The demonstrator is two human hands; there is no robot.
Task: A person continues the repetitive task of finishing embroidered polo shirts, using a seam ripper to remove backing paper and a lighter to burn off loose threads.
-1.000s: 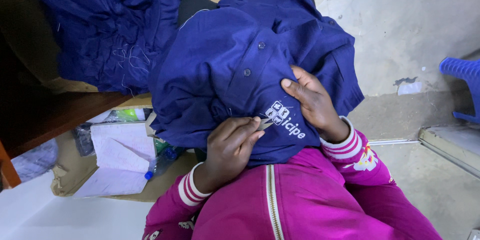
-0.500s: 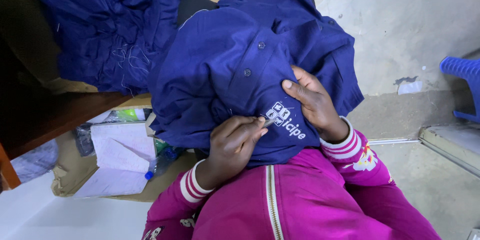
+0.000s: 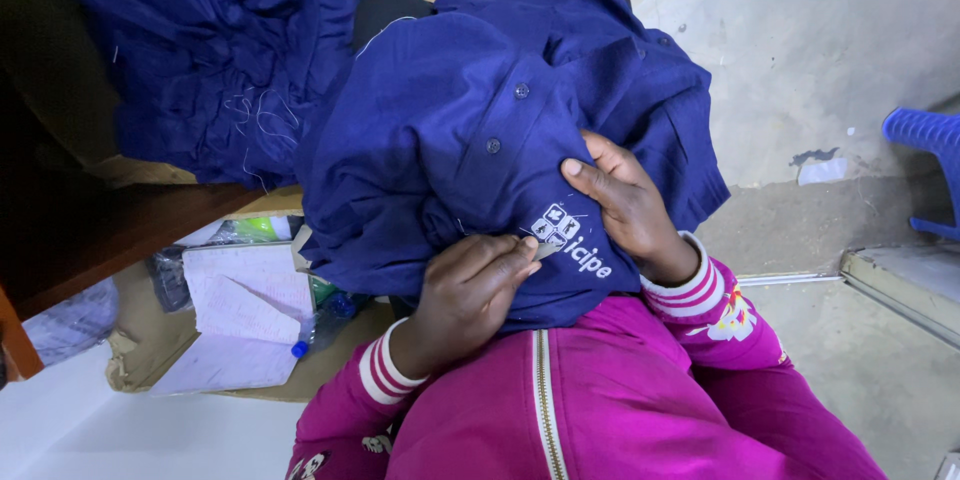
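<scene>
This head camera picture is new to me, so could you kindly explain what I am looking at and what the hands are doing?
The picture comes from a camera worn on a person's head, looking down at their own lap and two bare hands; there is no machine. A navy polo shirt with buttons and a white embroidered emblem is draped over their lap. The right hand presses the cloth flat beside the emblem. The left hand pinches a small pale tool at the emblem; what kind it is cannot be told. More navy garments are heaped up at the upper left. Below them lie papers on flattened cardboard. A blue plastic thing shows at the right edge.
</scene>
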